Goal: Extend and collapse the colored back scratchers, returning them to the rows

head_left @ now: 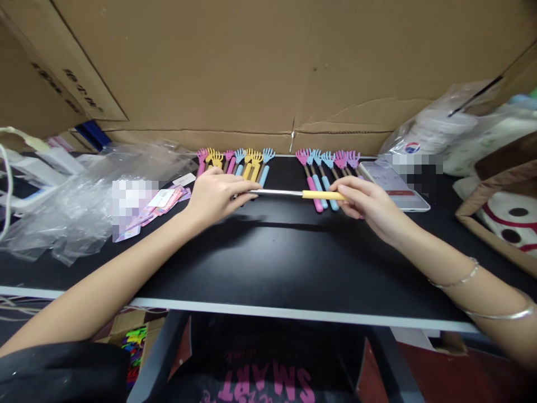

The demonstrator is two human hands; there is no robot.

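Cardboard point(251, 67) stands behind the black counter point(272, 268); above it, the yellow-handled rod point(296, 192) is held level, long axis running left to right, handle point(323, 195) pointing right, fingers of the left hand point(216, 193) clamped on the metal shaft point(277, 192), those of the right hand point(367, 204) pinching the handle

Held back scratcher point(300, 193): rod in bright, smooth metal; grip smooth, low sheen. Bench point(268, 268): smooth top, satin reflection. Back panel point(251, 67): matt cardboard, creased. Bags point(69, 221): clear, crinkled, glossy plastic film. Bangle point(505, 315): polished metal.
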